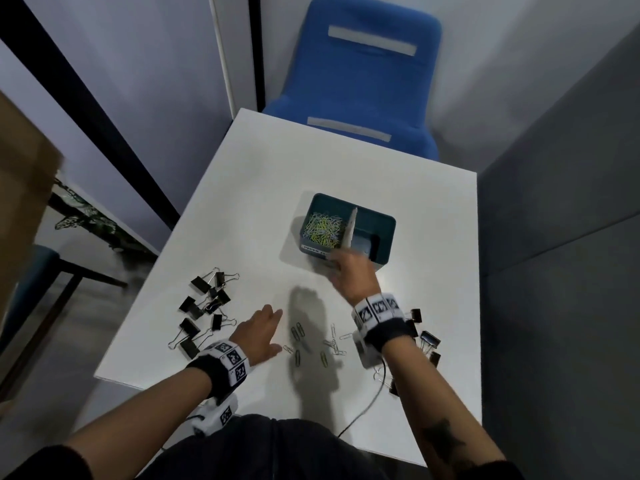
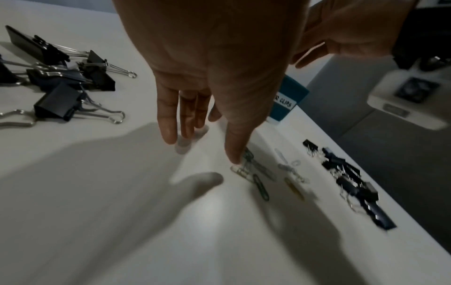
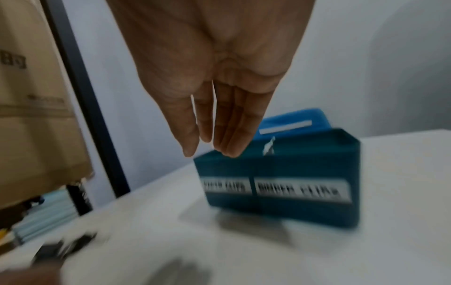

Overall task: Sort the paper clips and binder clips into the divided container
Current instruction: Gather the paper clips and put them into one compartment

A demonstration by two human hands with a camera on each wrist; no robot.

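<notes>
While right hand (image 1: 353,271) hovers slack-fingered at container (image 1: 384,221) front rim — left hand (image 1: 258,336) flat, holding nothing | bare table (image 1: 263,209) between.

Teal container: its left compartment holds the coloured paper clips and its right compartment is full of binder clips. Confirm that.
Not quite. In the head view the teal container does hold the coloured paper clips in its left compartment, but the right compartment shows no binder clips. The black binder clips lie on the table.
</notes>
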